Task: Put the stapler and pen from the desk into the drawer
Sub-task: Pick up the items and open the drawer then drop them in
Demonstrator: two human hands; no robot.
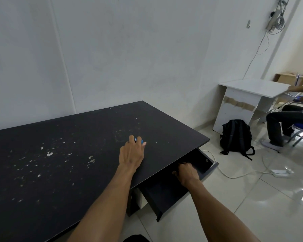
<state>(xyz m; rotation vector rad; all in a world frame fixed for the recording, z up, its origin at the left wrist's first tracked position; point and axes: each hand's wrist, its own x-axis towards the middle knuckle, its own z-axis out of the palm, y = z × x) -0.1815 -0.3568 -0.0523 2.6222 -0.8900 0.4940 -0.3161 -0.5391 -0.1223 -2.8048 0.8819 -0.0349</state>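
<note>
1. The black tabletop is scuffed with pale chips.
2. At 12 o'clock from the wrist, the left hand lies palm down over a small blue object, its grip closed around it; whether this is the stapler or pen I cannot tell.
3. At 4 o'clock from that hand, the open drawer holds the right hand, fingers curled downward; what its grip holds, if anything, is hidden.
4. A black backpack sits on the floor at 2 o'clock.

2 bare forearms, no sleeves, left hand, right hand
</note>
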